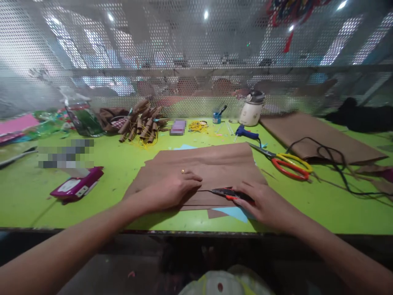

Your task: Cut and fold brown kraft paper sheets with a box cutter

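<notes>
Brown kraft paper (215,164), in overlapping layers, lies on the green table in front of me. My left hand (181,186) rests flat on it, fingers stretched to the right and a ring on one finger. Nothing is held there. To the right, my right hand (260,198) grips a black and red utility knife (225,192), pointing left and low over the paper. A dark line runs from its tip toward my left hand. Part of the knife's handle is hidden by my fingers. Light blue paper (235,212) sticks out below the brown sheets.
Large scissors (291,166) and a blue glue gun (247,133) lie to the right, near a black cord (340,170) and a folded brown sheet (322,137). Behind are rolled brown tubes (147,125) and a white bottle (251,110). A purple device (76,184) stands left.
</notes>
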`<state>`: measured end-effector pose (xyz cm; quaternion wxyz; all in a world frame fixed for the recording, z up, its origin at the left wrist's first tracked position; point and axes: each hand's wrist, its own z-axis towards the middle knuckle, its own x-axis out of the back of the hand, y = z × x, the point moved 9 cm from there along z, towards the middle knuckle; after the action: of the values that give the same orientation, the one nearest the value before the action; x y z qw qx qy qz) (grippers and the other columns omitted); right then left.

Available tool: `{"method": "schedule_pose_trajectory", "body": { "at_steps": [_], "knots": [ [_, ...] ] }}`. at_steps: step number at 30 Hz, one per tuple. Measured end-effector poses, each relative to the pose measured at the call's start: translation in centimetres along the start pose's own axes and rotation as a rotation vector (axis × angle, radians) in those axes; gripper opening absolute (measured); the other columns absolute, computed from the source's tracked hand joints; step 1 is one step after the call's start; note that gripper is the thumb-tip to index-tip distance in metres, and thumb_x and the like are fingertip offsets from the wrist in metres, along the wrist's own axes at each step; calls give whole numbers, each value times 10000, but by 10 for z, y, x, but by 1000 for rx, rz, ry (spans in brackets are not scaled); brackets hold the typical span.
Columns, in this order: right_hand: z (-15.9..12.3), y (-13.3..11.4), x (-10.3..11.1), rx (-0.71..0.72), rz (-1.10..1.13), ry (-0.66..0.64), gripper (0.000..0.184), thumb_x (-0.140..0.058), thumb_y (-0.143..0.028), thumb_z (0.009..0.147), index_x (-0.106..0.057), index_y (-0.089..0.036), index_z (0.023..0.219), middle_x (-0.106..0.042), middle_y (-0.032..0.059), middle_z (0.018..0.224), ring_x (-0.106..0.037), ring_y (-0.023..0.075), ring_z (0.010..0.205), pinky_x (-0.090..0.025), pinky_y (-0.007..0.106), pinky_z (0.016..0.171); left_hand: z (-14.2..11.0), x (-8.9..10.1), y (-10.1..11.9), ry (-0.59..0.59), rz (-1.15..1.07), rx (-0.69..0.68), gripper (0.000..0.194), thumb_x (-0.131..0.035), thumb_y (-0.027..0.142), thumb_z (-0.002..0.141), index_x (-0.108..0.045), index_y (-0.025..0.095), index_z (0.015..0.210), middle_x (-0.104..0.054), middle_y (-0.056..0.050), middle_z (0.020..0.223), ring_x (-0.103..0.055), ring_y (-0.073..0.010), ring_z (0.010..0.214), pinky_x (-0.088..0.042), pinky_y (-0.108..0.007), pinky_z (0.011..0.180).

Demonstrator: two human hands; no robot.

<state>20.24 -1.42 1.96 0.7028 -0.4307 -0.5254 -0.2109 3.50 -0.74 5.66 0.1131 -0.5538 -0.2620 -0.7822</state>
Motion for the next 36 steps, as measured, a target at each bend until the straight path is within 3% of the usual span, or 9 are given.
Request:
{"method": "schedule_pose_trajectory", "body": {
  "at_steps": [3,8,15,29,33,36],
  "knots": [
    [-1,-1,0,10,4,-8,281,-412,-319,974,-617,-199,1125,-640,103,1005,-623,247,875,-482,371,745,-9,-8,-7,-41,22,47,324,-397,205,990,-655,142,1176,-675,-122,1196,-581,-230,1137,-456,-361,976],
    [-1,2,-1,16,15,-22,295,-408,-337,978,-616,-191,1128,-646,108,1000,-628,242,875,-499,379,756,-15,-3,-16,-50,-77,105,322,-392,241,1001,-684,172,1116,-671,-91,1200,-602,-181,1097,-473,-285,917],
    [-3,-1,2,45,9,13,301,-424,-327,974,-629,-193,1149,-670,118,999,-639,227,858,-520,365,752,-17,-2,-25,-30,-56,114,311,-412,254,995,-703,221,1099,-679,-66,1183,-554,-202,1109,-401,-360,991],
    [-3,-2,3,-8,10,-19,290,-420,-322,982,-601,-186,1164,-650,108,1018,-624,228,889,-503,360,768,-19,-4,-37,-76,-21,137,338,-382,273,1005,-644,257,1218,-655,-42,1237,-559,-208,1137,-388,-350,1010],
    [-1,-5,4,7,12,-9,259,-449,-298,972,-609,-183,1140,-649,104,993,-617,220,876,-497,342,766,-16,-1,-44,-121,-7,165,343,-381,302,1004,-644,305,1224,-635,-11,1281,-565,-211,1155,-399,-351,1020],
    [1,-8,3,9,7,-3,261,-443,-293,972,-614,-175,1130,-643,109,982,-614,220,868,-500,339,757,-13,0,-45,-157,-73,196,361,-358,302,1008,-656,276,1212,-627,-34,1289,-573,-211,1150,-415,-350,1016]
  ]
}}
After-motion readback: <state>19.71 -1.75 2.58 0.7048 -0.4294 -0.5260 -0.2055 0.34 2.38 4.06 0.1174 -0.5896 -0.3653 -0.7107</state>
